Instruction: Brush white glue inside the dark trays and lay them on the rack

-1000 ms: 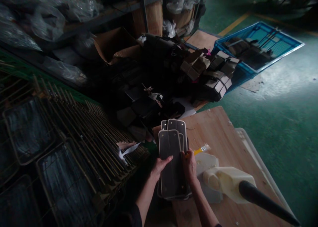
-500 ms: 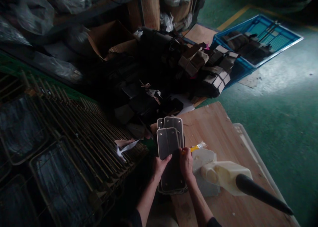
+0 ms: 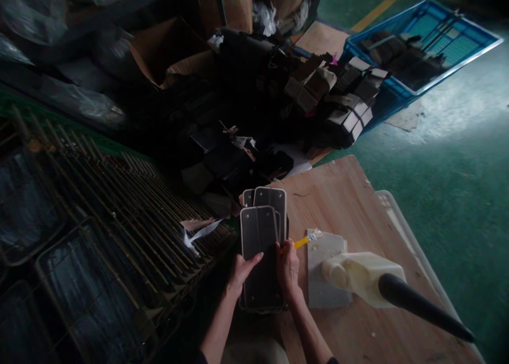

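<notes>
Wooden bench [image 3: 342,194] filled the near right of a dim workshop. At its left edge we held a stack of dark panels [image 3: 260,236], long axis running near to far: our left grip [image 3: 242,271] clasped its left side, our right grip [image 3: 288,268], clenched on a yellow brush [image 3: 301,242], pressed its right.

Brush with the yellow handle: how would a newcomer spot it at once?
Start at the wooden tabletop at lower right. Under the white jug lies a pale slab; the brush sticks out over its far-left corner from the right hand. It is the only yellow thing on the table.
</notes>
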Action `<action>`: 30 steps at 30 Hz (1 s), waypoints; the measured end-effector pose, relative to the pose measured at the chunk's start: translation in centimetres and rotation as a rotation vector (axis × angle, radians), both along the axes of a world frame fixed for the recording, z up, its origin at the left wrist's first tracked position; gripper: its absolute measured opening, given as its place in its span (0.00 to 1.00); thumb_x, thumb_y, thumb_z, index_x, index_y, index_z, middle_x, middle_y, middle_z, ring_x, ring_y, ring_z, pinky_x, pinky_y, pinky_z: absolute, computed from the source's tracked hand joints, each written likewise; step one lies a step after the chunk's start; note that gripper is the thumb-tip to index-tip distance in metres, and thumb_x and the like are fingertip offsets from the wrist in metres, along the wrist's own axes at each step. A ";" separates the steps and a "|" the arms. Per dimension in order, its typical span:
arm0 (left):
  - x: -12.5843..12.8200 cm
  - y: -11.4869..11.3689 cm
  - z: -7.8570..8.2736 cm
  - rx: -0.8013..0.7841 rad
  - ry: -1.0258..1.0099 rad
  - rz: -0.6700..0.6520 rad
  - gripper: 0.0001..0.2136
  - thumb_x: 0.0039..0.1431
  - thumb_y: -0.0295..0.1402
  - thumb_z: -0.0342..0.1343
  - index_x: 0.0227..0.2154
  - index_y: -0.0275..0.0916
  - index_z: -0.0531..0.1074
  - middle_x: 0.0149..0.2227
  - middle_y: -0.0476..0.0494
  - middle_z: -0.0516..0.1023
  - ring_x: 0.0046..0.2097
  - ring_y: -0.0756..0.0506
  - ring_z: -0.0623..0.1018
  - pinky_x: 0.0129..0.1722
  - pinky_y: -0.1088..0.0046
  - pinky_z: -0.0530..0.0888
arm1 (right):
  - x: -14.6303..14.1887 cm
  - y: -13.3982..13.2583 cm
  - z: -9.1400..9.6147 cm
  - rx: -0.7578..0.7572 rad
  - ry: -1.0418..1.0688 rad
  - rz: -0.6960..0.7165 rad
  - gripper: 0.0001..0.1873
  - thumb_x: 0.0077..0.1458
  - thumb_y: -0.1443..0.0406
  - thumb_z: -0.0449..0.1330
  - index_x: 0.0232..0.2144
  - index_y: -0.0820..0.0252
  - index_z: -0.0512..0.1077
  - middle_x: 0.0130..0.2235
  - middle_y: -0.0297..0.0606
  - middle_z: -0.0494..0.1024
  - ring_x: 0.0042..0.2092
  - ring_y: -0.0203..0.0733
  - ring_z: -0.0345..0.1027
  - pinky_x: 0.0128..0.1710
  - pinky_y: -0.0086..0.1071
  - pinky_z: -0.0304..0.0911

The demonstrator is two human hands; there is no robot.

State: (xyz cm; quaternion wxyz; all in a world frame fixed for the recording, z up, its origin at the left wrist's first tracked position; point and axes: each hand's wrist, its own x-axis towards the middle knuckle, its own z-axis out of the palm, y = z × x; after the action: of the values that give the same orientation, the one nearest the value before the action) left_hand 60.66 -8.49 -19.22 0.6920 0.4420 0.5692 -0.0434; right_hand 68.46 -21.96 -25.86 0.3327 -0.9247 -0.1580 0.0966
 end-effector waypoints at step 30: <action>-5.1 -1.6 17.7 -0.380 -0.606 -0.018 0.37 0.38 0.39 0.77 0.55 0.38 0.77 0.57 0.34 0.79 0.60 0.28 0.74 0.61 0.50 0.71 | -3.3 -6.2 21.4 -0.106 -0.105 -0.258 0.27 0.58 0.38 0.54 0.44 0.51 0.67 0.54 0.52 0.77 0.46 0.62 0.76 0.34 0.46 0.70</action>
State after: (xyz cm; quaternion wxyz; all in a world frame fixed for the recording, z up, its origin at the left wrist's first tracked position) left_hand 55.54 -10.11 -1.57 0.8988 0.3032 0.3159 -0.0217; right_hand 65.18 -28.18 -4.45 0.2842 -0.9574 -0.0496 0.0125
